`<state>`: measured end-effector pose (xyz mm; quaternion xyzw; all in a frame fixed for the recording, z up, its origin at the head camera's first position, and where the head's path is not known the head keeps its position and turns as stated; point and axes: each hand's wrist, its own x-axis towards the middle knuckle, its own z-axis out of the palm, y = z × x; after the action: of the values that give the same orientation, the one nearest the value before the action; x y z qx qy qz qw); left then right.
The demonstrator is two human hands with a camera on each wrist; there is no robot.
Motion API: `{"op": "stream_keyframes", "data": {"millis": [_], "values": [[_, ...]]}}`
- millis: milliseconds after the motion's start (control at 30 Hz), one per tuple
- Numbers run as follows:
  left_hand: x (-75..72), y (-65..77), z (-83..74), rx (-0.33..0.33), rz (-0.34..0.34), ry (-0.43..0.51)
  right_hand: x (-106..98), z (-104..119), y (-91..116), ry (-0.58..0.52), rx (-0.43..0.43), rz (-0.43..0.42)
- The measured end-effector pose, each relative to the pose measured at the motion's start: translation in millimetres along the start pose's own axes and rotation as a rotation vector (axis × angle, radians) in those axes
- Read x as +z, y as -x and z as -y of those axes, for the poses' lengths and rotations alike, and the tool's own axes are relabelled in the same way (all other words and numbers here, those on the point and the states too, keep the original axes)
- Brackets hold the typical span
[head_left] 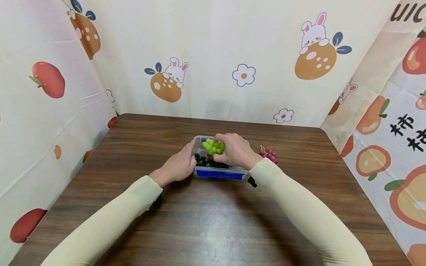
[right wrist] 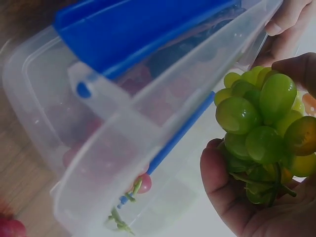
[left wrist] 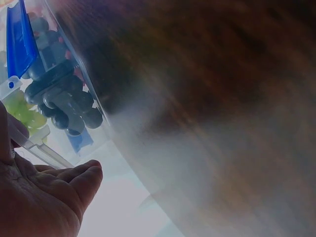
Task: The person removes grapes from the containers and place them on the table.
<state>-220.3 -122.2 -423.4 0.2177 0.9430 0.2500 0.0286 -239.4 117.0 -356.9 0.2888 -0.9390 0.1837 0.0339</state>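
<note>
My right hand grips a bunch of green grapes over a clear plastic container with blue side clips. In the right wrist view the thumb and fingers surround the green bunch, its stem towards the palm. At the container's left side my left hand holds the wall, which passes between thumb and fingers in the left wrist view. Inside lie black grapes and, seen through the wall, red grapes. My right hand covers the container's right part in the head view.
Another bunch of red grapes lies on the wooden table, just right of the container. A small black object shows beneath my right wrist. Printed curtains enclose the table's back and sides.
</note>
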Motion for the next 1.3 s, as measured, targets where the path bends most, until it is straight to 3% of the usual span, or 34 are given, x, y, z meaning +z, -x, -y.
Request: {"op": "stream_keyframes", "data": {"millis": [367, 700, 1300], "values": [[-0.2, 0.3, -0.3, -0.001, 0.011, -0.001, -6.7, -6.2, 7.0, -0.019, -0.035, -0.036], [0.1, -1.1, 0.0, -0.003, 0.007, -0.002, -17.1, -7.7, 9.5, -0.018, 0.033, -0.036], [-0.4, 0.3, -1.1, -0.001, 0.009, -0.004, -22.3, -16.2, 19.9, -0.026, 0.065, -0.056]]}}
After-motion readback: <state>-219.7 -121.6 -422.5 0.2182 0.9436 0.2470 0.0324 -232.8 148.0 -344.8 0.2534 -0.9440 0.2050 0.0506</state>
